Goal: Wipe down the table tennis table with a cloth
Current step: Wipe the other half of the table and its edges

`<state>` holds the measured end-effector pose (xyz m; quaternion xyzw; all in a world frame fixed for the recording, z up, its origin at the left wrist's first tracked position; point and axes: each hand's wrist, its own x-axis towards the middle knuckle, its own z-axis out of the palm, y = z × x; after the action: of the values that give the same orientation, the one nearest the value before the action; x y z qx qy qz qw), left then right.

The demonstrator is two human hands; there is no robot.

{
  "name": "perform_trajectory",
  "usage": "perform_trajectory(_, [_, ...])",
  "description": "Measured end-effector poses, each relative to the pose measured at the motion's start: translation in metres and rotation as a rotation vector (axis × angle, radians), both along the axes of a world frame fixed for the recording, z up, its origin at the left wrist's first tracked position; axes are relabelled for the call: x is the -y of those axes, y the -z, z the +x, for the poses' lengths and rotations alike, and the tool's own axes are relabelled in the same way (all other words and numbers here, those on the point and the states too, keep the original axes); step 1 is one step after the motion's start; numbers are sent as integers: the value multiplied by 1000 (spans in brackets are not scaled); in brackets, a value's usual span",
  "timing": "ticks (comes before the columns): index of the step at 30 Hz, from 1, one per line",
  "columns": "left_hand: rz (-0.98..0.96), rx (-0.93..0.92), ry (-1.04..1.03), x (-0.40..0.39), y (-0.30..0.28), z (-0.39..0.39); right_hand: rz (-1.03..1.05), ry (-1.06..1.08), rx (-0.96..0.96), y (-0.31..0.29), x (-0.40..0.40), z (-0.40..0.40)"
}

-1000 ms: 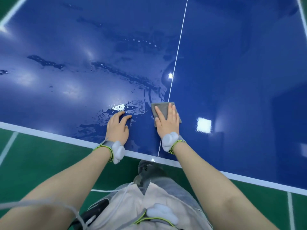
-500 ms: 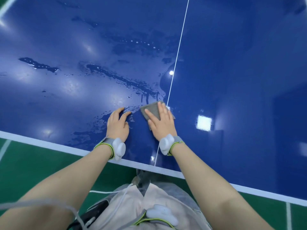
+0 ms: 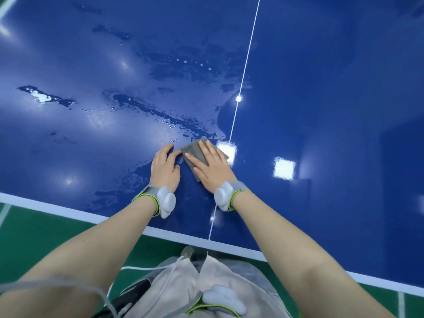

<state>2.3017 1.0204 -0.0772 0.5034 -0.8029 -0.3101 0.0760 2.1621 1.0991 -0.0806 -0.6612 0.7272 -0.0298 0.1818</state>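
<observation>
The glossy blue table tennis table (image 3: 321,111) fills most of the head view, with a thin white centre line (image 3: 245,65) running away from me. A folded grey cloth (image 3: 193,149) lies flat on it just left of that line. My right hand (image 3: 210,167) presses on the cloth with straight, spread fingers. My left hand (image 3: 164,168) rests flat on the bare table right beside the cloth, its fingertips close to the cloth's left corner. Wet streaks and droplets (image 3: 156,113) spread over the left half of the table.
The table's white near edge (image 3: 68,211) runs diagonally across the lower view, with green floor (image 3: 34,239) below it. My body stands close against that edge. Ceiling lights reflect as bright patches (image 3: 284,167) on the right half.
My right hand has slid the cloth leftward off the centre line, toward my left hand. The left hand has stayed flat on the table.
</observation>
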Motion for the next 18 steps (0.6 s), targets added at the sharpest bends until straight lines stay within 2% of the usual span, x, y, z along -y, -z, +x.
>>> perform_trajectory(2, [4, -1, -1, 4, 0, -2, -48, 47, -11, 0, 6, -28])
perform_trajectory(5, [10, 3, -8, 7, 1, -5, 87, 279, -57, 0, 20, -54])
perform_trajectory(8, [4, 11, -18, 8, 2, -11, 106, 404, -115, 0, 38, -45])
perform_trajectory(10, [2, 22, -31, 7, 1, -14, 102, 327, -96, 0, 45, -30])
perform_trajectory(14, [11, 50, -37, 13, -2, -22, 23, 20, -59, 0, 42, -30])
perform_trajectory(16, [21, 53, -39, 17, -4, -24, -48, -15, -36, 0, 44, -47])
perform_trajectory(18, [24, 56, -40, 19, -5, -24, -36, 69, -64, 1, 51, -64])
